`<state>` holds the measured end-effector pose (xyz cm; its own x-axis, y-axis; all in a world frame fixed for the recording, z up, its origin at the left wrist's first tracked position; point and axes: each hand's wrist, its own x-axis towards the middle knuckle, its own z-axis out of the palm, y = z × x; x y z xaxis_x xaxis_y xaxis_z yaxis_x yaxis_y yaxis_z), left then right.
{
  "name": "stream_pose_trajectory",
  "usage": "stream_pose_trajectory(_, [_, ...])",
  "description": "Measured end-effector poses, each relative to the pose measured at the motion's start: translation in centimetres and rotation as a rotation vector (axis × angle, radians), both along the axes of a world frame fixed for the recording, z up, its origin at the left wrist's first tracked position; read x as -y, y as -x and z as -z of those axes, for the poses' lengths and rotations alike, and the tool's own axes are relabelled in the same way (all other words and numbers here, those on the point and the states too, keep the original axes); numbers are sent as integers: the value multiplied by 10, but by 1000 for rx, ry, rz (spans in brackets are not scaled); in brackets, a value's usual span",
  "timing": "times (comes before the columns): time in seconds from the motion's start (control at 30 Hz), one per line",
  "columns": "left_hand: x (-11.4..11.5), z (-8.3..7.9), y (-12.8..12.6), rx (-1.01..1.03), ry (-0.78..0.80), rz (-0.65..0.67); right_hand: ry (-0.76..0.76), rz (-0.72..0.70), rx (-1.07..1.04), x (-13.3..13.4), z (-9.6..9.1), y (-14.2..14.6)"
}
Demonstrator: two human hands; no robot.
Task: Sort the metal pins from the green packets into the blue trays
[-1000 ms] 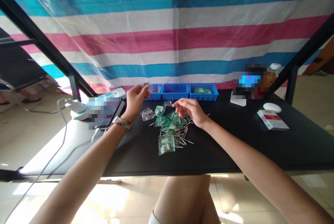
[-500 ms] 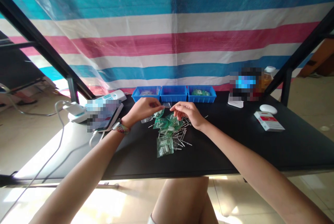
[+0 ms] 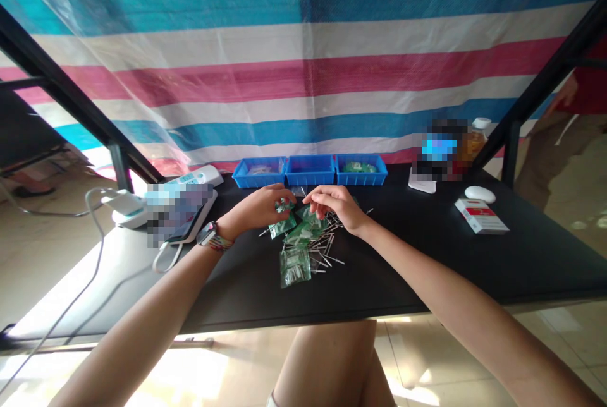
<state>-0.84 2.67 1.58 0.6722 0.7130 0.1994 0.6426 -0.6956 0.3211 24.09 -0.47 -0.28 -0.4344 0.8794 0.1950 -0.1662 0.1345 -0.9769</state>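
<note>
My left hand (image 3: 263, 210), with a band at its wrist, curls over the top of the pile, its fingers closed on a small green plastic bag (image 3: 282, 227). Facing it, my right hand (image 3: 339, 205) has its thumb and fingers pinched together. A thin bright sliver shows by those fingertips, too small to name. Below the hands lie several green bags of small white pieces; the nearest green bag (image 3: 294, 267) lies flat. Loose silvery rivets (image 3: 328, 249) with thin pins are scattered beside them, partly under my right hand.
Three blue bins stand in a row behind: the left bin (image 3: 259, 179) holds clear bags, the middle bin (image 3: 310, 178) shows its bare floor, the right bin (image 3: 361, 177) holds green bags. A tablet (image 3: 183, 214) with cables lies left. A small box (image 3: 481, 216) and bottle (image 3: 477, 138) stand right.
The view has shifted slightly. My left hand has come a little lower and nearer to the green bags. My right hand keeps its pinch. A person now shows at the far right background.
</note>
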Motion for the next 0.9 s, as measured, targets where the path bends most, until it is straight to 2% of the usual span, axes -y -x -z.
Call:
stream_pose_trajectory(0.2, [5, -4, -3, 15, -92, -123, -35, 31, 27, 0, -1, 0])
stream_pose_trajectory(0.33, [9, -16, -1, 78, -258, -280, -94, 106, 68, 1, -1, 1])
stream_pose_trajectory(0.4, [11, -22, 0, 131, -351, -346, -117, 143, 96, 2, 1, 2])
stream_pose_trajectory(0.47, [12, -27, 0, 249, -367, -383, -165, 194, 127, 2, 3, 3])
stream_pose_trajectory(0.53, [13, -29, -1, 446, -229, -390, -293, 273, 181, 1, 7, 3])
stream_pose_trajectory(0.63, [13, -27, -9, 744, 181, -315, -598, 352, 322, 3, 10, 2])
stream_pose_trajectory(0.73, [16, -22, -19, 887, 503, -201, -805, 371, 445, 6, 10, 1])
stream_pose_trajectory(0.83, [20, -16, -28, 952, 711, -95, -828, 382, 434, 7, 9, 3])
stream_pose_trajectory(0.9, [22, -13, -30, 978, 745, -27, -704, 380, 358, 4, 10, 4])
